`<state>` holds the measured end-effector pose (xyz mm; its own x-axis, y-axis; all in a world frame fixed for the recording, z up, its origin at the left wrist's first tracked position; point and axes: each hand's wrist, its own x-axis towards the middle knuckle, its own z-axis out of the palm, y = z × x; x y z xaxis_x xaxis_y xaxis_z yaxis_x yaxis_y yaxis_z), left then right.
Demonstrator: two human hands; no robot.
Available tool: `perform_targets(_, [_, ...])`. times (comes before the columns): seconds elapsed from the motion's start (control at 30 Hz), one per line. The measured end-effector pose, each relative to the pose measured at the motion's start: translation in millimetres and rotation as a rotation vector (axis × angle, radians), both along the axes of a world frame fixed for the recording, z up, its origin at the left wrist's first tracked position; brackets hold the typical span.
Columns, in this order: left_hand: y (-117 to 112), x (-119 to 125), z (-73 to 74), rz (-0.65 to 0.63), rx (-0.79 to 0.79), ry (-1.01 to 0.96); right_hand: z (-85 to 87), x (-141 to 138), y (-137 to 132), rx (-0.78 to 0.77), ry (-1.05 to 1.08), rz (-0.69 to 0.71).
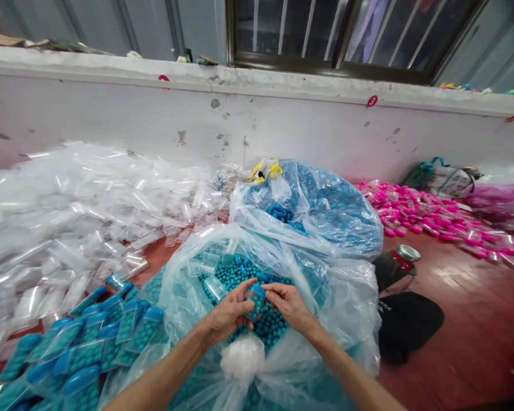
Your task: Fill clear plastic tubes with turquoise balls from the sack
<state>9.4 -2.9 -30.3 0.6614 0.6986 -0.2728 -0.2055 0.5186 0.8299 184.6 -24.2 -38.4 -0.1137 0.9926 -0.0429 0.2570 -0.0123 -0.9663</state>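
My left hand (233,306) is closed round a clear plastic bottle (256,305) with teal beads inside, tilted over an open plastic bag. At the top of this bottle, the fingertips of my right hand (289,303) pinch a blue cap (257,289); whether it sits fully on, I cannot tell. Small teal beads (268,328) fill the bag (184,302) below both hands. Among the beads lie several clear empty tubes (215,288) and a few blue caps (243,262).
Capped bottles of teal beads (85,348) are piled at the left, before a heap of clear tubes (68,211). A bag of blue caps (325,211) stands behind. Pink-capped pieces (432,217), a red jar (405,257) and a black cap (411,322) lie right.
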Motion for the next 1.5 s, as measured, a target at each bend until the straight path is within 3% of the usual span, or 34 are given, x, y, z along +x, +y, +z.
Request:
perform_targets(0.17, [1.0,-6.1,4.0,-0.033,-0.034,-0.048,2.8,-1.3,-0.7,0.002,-0.025,0.048])
perform_targets(0.37, [2.4,-1.1,-2.5,-0.031,0.129,0.190,18.7,-4.9,-5.1,0.125,-0.255,0.146])
perform_targets(0.73, [0.6,-6.1,-8.1,-0.078,0.048,0.061,39.3,-6.0,-7.6,0.174,-0.370,0.183])
perform_targets(0.87, [-2.2,-3.8,-6.3,0.013,-0.022,0.006,34.0,-5.0,-4.5,0.157,-0.286,0.144])
perform_targets(1.1, [-1.4,-5.5,-3.1,0.004,-0.137,-0.107,17.5,-2.1,5.9,-0.120,-0.012,0.107])
perform_targets(1.2, [-3.1,-8.1,-2.6,0.046,-0.108,-0.093,23.5,-1.2,2.4,-0.205,0.212,0.144])
perform_targets(1.3, [-6.1,-9.0,-3.1,0.074,-0.029,-0.070,29.5,0.0,-0.3,-0.246,0.412,0.082])
perform_targets(1.5, [-10.2,-3.1,-2.9,0.094,0.161,0.061,26.7,-7.1,4.7,-0.204,0.351,-0.154])
